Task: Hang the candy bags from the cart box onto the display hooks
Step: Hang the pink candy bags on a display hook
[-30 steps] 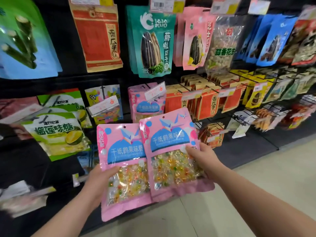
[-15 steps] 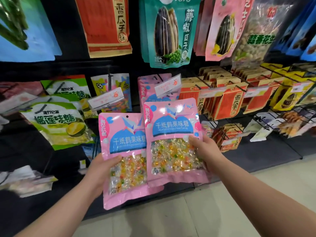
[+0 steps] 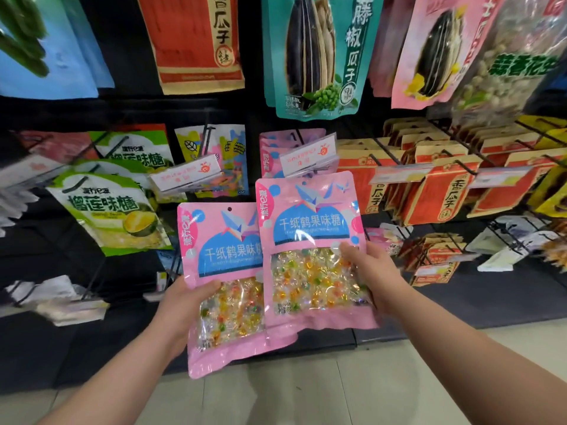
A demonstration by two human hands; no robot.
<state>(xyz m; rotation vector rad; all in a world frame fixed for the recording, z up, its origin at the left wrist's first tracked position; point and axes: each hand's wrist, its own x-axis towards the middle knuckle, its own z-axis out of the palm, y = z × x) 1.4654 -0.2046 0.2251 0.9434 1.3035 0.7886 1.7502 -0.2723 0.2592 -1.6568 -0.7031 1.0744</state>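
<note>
Setting: a shop aisle. A black display wall (image 3: 129, 72) carried rows of wire hooks (image 3: 464, 167), many loaded with several identical packs: seed bags (image 3: 316, 56) above, red packs (image 3: 441, 194) and green bags (image 3: 113, 210) below. Printed price tags (image 3: 306, 157) fronted the hooks. Packaging bore printed Chinese brand names. A pale tiled floor (image 3: 306, 394) ran along the base.

Glossy plastic candy bags (image 3: 310, 240); clear windows

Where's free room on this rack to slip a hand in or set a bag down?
Free: the black ledge under the red packs, and the dark panel below the green bag. Crowded: the hooks at right.
</note>
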